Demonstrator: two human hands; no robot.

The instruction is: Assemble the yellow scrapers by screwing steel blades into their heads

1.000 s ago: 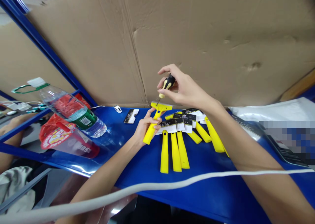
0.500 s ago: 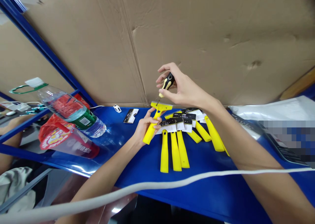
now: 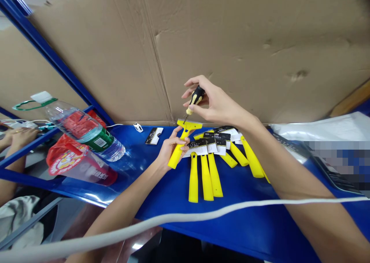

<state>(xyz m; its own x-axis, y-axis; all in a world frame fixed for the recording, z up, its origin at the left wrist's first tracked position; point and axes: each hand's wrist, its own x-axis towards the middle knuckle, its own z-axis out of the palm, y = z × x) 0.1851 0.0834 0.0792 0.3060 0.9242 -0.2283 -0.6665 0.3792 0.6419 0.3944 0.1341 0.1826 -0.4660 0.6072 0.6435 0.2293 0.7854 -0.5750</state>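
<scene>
My left hand (image 3: 171,149) is wrapped round the handle of a yellow scraper (image 3: 177,155), its wide head pointing away from me. A screwdriver (image 3: 196,97) with a black and cream handle is in my right hand (image 3: 212,103), held between thumb and fingers. Its shaft slants down to the left, and the tip meets the scraper's head. Several more yellow scrapers (image 3: 206,178) lie to the right of my left hand, their heads covered by black and white cards (image 3: 202,146).
On the blue table (image 3: 138,170) a water bottle (image 3: 86,130) and a red-topped cup (image 3: 83,162) stand at left. A loose card (image 3: 154,135) and small white object (image 3: 138,127) lie near the cardboard wall (image 3: 231,43). A white cable (image 3: 185,218) crosses the foreground. Another person's hands (image 3: 21,137) show far left.
The screwdriver's handle has turned slightly in my right hand, and those fingers have shifted a little. My left hand and the scraper hold still. At far left, the other person's hands have come into view.
</scene>
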